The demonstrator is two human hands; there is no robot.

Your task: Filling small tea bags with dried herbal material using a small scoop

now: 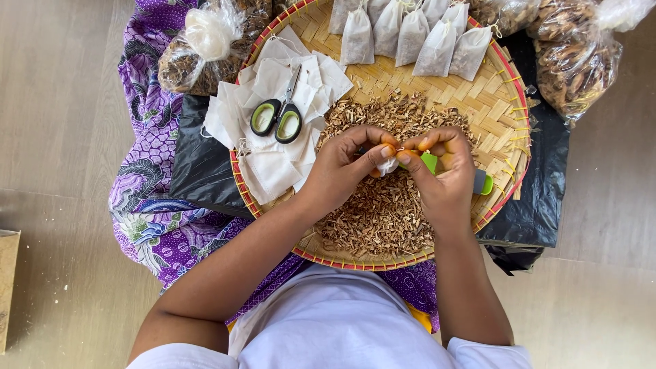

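Observation:
Both my hands meet over the middle of a round woven bamboo tray (pixel 502 102). My left hand (pixel 345 167) pinches a small white cloth pouch (pixel 387 165) between thumb and fingers. My right hand (pixel 444 171) touches the pouch's top with its fingertips and also holds a green and grey tool (pixel 482 181) against the palm. Beneath the hands lies a heap of chopped brown dried herb pieces (pixel 383 212).
Empty white pouches (pixel 270 167) are piled on the tray's left with green-handled scissors (pixel 280 116) on top. Several filled pouches (pixel 410 34) line the far rim. Clear bags of dried material (pixel 574 61) sit at both far corners. Purple patterned cloth (pixel 154 205) and black plastic (pixel 198 164) lie underneath.

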